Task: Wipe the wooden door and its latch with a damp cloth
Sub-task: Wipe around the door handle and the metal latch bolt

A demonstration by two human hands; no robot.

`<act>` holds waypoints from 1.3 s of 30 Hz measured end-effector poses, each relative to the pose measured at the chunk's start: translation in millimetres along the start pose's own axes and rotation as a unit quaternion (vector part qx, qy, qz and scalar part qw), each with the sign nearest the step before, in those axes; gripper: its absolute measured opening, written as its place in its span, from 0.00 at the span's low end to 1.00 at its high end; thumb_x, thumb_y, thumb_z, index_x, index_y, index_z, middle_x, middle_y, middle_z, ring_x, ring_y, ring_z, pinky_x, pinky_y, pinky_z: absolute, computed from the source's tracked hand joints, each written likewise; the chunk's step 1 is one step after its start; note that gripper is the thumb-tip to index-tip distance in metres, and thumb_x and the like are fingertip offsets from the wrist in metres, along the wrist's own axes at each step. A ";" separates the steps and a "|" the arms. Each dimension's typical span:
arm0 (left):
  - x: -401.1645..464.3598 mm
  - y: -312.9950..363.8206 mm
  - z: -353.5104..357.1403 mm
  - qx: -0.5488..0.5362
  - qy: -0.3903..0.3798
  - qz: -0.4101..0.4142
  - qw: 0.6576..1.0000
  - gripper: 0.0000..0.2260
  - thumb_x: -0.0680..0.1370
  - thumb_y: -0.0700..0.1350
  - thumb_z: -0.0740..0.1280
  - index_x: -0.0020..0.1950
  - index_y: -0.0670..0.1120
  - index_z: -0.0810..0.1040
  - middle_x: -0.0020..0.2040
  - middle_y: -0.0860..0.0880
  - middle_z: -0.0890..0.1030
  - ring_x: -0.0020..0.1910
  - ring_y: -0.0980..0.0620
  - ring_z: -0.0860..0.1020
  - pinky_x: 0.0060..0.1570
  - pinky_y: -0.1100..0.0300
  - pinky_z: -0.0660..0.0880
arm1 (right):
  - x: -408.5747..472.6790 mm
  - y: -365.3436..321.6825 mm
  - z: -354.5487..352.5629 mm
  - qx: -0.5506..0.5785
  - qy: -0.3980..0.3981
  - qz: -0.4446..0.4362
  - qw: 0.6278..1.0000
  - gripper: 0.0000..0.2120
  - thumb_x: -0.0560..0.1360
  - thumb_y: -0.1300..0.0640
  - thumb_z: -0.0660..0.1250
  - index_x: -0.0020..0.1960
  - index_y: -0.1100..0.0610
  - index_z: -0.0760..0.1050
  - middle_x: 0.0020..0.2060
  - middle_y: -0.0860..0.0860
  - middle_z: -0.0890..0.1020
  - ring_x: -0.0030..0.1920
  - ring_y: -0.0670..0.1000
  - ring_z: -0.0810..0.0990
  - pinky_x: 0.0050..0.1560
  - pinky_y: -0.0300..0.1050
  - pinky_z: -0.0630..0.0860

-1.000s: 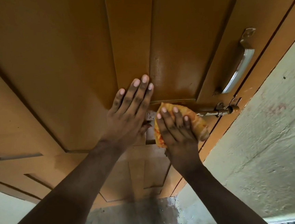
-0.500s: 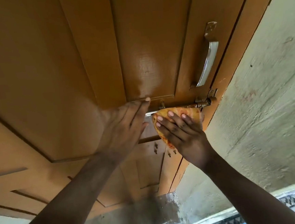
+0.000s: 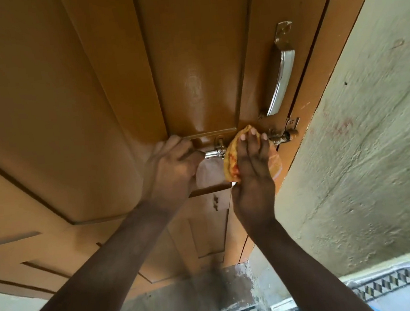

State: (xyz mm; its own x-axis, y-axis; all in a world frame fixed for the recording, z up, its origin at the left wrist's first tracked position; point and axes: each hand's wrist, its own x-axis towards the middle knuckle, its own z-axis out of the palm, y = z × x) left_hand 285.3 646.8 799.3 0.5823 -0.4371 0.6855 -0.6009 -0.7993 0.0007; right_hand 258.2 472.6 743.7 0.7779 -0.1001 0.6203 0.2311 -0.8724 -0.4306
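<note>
The brown wooden door (image 3: 94,95) fills the upper left of the view. Its metal slide latch (image 3: 217,151) runs across the door just below a raised panel, and its far end (image 3: 284,136) reaches the frame. My left hand (image 3: 170,168) is curled around the latch's left end. My right hand (image 3: 252,168) presses a yellow-orange cloth (image 3: 230,160) flat over the middle of the latch, hiding that stretch of the bolt.
A shiny metal pull handle (image 3: 281,79) is fixed to the door above the latch. A rough pale plastered wall (image 3: 371,140) stands to the right of the door frame. Patterned floor tiles (image 3: 388,280) lie at the bottom right.
My left hand went from lying flat on the door to gripping the latch's left end. My right hand slid the cloth up and right along the latch. The camera view shifted rightwards.
</note>
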 end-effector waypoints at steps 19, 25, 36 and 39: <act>-1.5 4.3 -11.8 0.050 0.031 -0.057 0.997 0.02 0.74 0.46 0.75 0.46 0.52 0.88 0.44 0.53 0.85 0.43 0.45 0.78 0.49 0.49 0.66 | -16.1 7.6 4.5 0.017 0.008 -0.028 0.999 0.29 0.79 0.57 0.54 0.80 0.60 0.60 0.81 0.57 0.61 0.83 0.57 0.48 0.69 0.65 0.74; 2.0 2.8 -8.0 0.043 -0.005 -0.041 0.998 0.04 0.72 0.42 0.78 0.46 0.49 0.88 0.42 0.50 0.84 0.44 0.43 0.79 0.44 0.50 0.71 | -6.2 -24.9 15.9 0.040 0.023 0.047 0.998 0.31 0.77 0.57 0.52 0.80 0.61 0.60 0.81 0.58 0.60 0.82 0.62 0.50 0.71 0.61 0.72; 10.0 9.6 -11.9 0.070 -0.047 -0.019 0.996 0.08 0.66 0.38 0.81 0.43 0.45 0.88 0.38 0.47 0.82 0.37 0.43 0.81 0.32 0.57 0.73 | -5.5 -22.1 9.0 -0.022 0.002 -0.005 1.000 0.35 0.75 0.61 0.62 0.80 0.62 0.58 0.80 0.60 0.61 0.82 0.59 0.46 0.64 0.64 0.78; 12.8 16.0 -15.0 0.076 -0.058 -0.019 0.995 0.08 0.64 0.37 0.82 0.39 0.45 0.87 0.36 0.47 0.81 0.35 0.45 0.81 0.31 0.59 0.72 | -21.0 -10.2 4.3 -0.068 -0.038 -0.067 0.995 0.44 0.70 0.58 0.76 0.80 0.61 0.59 0.79 0.60 0.63 0.80 0.55 0.47 0.70 0.59 0.70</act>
State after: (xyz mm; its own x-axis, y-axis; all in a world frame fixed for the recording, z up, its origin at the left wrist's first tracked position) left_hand 274.9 634.6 819.0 0.6673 -0.4428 0.5989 -0.4920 -0.8657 -0.0918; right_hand 242.0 485.6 732.2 0.7885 0.0541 0.6126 0.2590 -0.9327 -0.2509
